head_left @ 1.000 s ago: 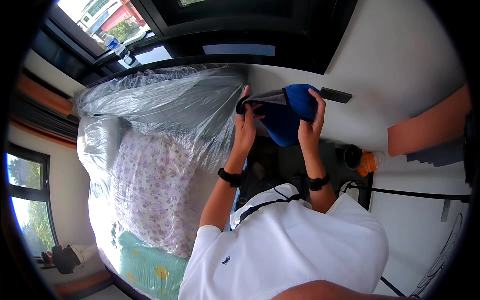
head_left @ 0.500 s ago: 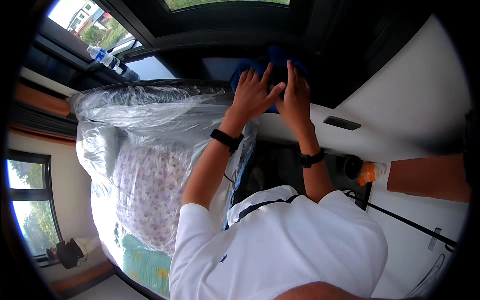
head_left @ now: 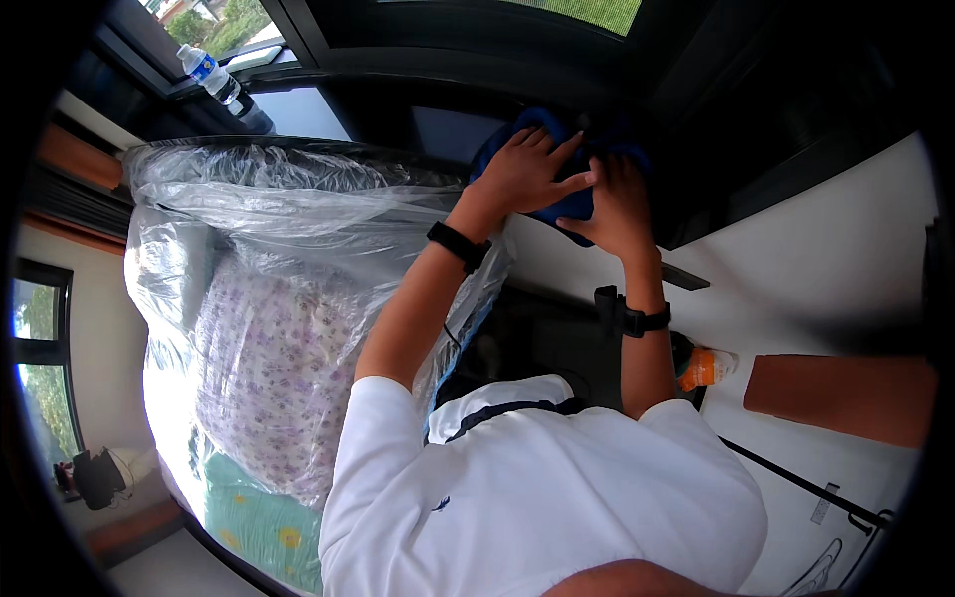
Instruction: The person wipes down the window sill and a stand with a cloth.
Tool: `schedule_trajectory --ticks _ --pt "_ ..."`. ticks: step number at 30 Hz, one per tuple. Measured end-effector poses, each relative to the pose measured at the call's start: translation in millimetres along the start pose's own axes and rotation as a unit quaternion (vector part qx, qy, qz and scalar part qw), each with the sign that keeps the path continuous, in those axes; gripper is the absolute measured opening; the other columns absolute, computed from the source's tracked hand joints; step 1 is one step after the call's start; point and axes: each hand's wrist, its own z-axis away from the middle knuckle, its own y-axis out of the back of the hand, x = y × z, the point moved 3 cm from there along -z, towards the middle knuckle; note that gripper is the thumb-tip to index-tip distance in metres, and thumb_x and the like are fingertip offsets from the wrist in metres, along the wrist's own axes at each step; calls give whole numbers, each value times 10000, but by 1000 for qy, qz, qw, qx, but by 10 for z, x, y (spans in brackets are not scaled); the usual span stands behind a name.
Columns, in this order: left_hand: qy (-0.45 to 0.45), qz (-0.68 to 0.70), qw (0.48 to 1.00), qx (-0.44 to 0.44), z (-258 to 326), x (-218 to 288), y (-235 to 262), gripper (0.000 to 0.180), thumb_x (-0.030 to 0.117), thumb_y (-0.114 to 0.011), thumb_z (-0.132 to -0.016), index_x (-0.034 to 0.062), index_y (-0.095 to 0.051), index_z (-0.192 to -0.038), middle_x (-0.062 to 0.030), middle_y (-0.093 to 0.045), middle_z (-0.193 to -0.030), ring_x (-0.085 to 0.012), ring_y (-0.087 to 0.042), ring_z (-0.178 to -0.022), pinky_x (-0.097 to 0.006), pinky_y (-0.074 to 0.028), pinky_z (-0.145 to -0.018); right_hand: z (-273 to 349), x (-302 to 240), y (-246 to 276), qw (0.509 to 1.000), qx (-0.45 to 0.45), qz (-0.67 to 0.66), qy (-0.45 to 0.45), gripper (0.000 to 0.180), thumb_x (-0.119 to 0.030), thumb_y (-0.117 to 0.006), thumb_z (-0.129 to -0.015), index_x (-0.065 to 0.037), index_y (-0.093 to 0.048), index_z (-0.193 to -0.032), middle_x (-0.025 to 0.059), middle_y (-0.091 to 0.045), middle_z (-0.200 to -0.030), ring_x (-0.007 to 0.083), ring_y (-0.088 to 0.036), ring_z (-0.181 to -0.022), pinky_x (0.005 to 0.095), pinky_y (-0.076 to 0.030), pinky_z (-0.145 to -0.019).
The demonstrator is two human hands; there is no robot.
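A dark blue cloth (head_left: pixel 548 211) lies bunched on the glossy black ledge (head_left: pixel 383 111) below the window. My left hand (head_left: pixel 524 177) presses on its left part, palm down, with fingers spread and the thumb pointing right. Close beside it, my right hand (head_left: pixel 619 207) rests on the cloth's right part with its thumb held out to the left. The right fingertips sink partly into the dark folds and are hard to make out. Both hands are open, and the thumb of the left one nearly meets the right hand. Each wrist wears a black band.
At left stands a bed under clear plastic sheeting (head_left: pixel 298 214), with a floral bundle (head_left: pixel 269 368) beneath it. A water bottle (head_left: pixel 211 75) stands on the ledge's left end. To the right are a white wall (head_left: pixel 796 259) and an orange-labelled bottle (head_left: pixel 704 368).
My view has tilted slightly. Both hands and the blue cloth appear farther right. The right hand's fingers, stretched straight out before, now look more bent into the cloth.
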Motion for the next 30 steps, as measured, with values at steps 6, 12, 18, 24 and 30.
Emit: schedule_trajectory --ticks 6,12,18,24,30 --pt "50 -23 995 -83 90 -514 366 1108 843 -578 -669 74 -424 -1451 -260 -493 -1375 -429 -410 -1328 -447 -281 -1138 -427 -290 -276 998 17 39 51 1039 -533 -839 -613 -25 -400 -1406 225 -459 -1393 419 -412 -1311 493 -303 -1120" --pt "51 -121 972 -193 466 -1235 780 1270 752 -777 -511 92 -321 -1496 -263 -399 -1448 -437 -348 -1371 -456 -242 -1166 -822 -754 -594 988 35 -12 148 848 -522 -704 -793 -42 -400 -1423 236 -458 -1398 403 -428 -1308 481 -316 -1116" --pt "104 -89 961 -239 428 -1378 949 1144 676 -765 -640 101 -292 -1509 -267 -382 -1451 -438 -330 -1376 -469 -242 -1162 -1273 -790 -192 969 -153 -101 164 449 -267 -559 -963 -166 -444 -1386 176 -638 -1163 350 -606 -1091 423 -506 -903" --pt "166 71 968 -173 593 -1754 1176 678 538 -590 -899 94 -480 -1400 -216 -575 -1274 -386 -521 -1210 -433 -359 -1066 -1755 -1159 -115 979 -172 -76 76 508 -160 -600 -911 -107 -437 -1389 190 -665 -1097 380 -634 -1021 476 -514 -879" --pt "155 -71 985 -29 906 -1974 1249 595 510 -493 -966 82 -500 -1381 -190 -589 -1280 -356 -511 -1243 -424 -350 -1075 -2171 -1636 -611 977 -154 33 145 441 -77 -602 -858 -81 -557 -1297 156 -536 -1331 363 -564 -1166 433 -498 -951"
